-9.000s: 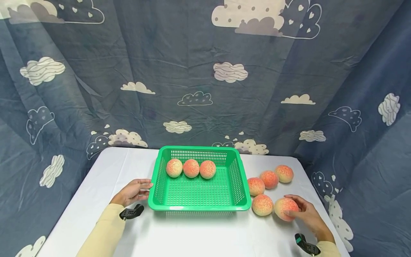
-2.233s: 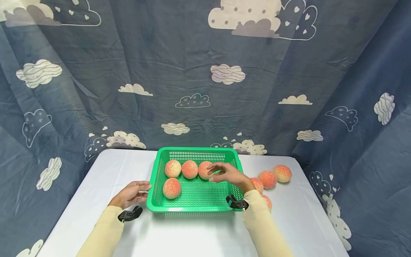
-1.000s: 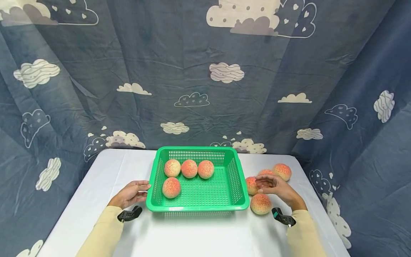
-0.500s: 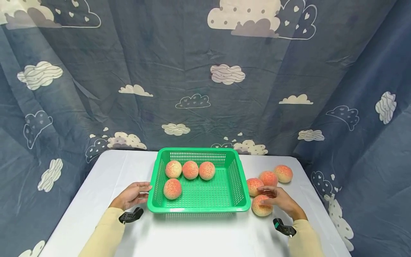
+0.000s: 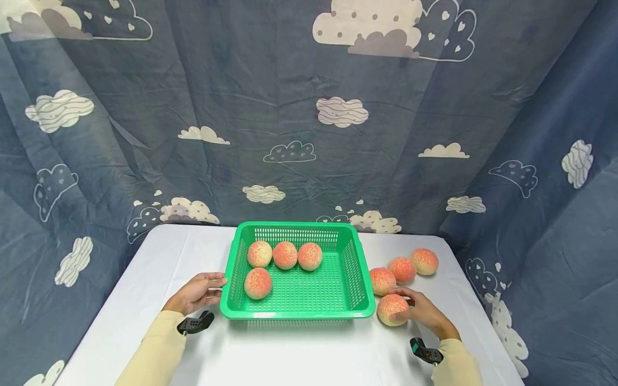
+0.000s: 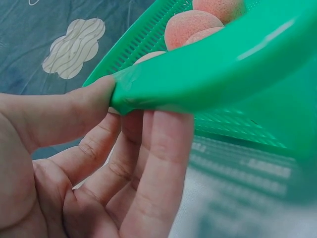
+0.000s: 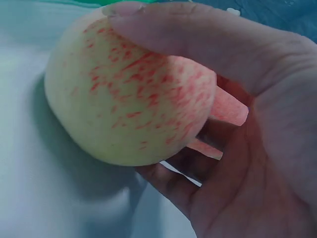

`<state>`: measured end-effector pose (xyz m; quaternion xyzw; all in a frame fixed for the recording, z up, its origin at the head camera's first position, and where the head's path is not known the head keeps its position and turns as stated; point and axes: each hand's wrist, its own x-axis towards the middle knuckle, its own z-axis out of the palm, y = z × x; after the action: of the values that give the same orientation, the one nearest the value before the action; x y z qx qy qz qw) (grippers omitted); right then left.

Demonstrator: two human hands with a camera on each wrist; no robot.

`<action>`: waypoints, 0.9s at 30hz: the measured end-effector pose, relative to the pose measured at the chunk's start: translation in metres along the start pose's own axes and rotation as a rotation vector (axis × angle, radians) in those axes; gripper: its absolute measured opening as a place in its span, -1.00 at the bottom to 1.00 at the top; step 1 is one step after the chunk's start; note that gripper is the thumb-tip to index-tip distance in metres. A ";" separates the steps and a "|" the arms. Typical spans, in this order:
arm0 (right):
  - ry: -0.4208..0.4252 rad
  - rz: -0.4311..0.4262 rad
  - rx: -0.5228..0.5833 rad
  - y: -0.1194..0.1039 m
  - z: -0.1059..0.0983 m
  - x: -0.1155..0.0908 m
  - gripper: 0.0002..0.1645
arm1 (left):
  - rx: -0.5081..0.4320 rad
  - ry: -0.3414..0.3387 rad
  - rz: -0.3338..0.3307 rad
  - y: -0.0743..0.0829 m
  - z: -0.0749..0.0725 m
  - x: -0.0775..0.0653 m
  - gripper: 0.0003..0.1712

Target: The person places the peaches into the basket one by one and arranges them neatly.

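A green plastic basket (image 5: 299, 314) stands on the white table. In it, three peaches (image 5: 285, 255) form a row toward the back, and one more peach (image 5: 258, 283) sits in front at the left. My left hand (image 5: 195, 293) pinches the basket's left rim, the thumb on its edge and the fingers underneath in the left wrist view. Right of the basket, my right hand (image 5: 420, 311) grips a yellow peach with red speckles (image 5: 392, 310). In the right wrist view the thumb (image 7: 198, 29) lies across that peach (image 7: 129, 99), and the other fingers curl behind it, partly hidden.
Three more peaches lie on the table beyond my right hand: one (image 5: 382, 281) close by the basket's right side, one (image 5: 402, 270) behind it, one (image 5: 425, 261) farthest right. A dark cloud-print curtain (image 5: 289, 107) hangs behind the table (image 5: 289, 354).
One peach has gone into the basket's front left since the oldest frame. My right hand has left the basket, come back to the loose peaches and taken hold of the nearest one. The left hand stays.
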<state>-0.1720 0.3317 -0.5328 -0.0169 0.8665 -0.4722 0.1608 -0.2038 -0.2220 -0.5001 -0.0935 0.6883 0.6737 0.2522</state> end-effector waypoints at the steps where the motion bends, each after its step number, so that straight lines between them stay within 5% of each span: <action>1: 0.001 0.002 -0.001 0.000 0.001 0.000 -0.22 | -0.003 0.001 -0.002 0.000 0.000 0.000 -0.53; 12: 0.006 0.055 -0.028 0.000 0.008 0.002 -0.07 | -0.001 0.004 0.000 -0.001 0.001 0.001 -0.52; 27: 0.051 0.012 -0.055 -0.007 0.006 -0.003 -0.16 | -0.011 -0.006 -0.001 0.001 0.001 0.000 -0.53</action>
<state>-0.1678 0.3234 -0.5293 -0.0038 0.8830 -0.4476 0.1410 -0.2044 -0.2213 -0.4989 -0.0934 0.6836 0.6777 0.2541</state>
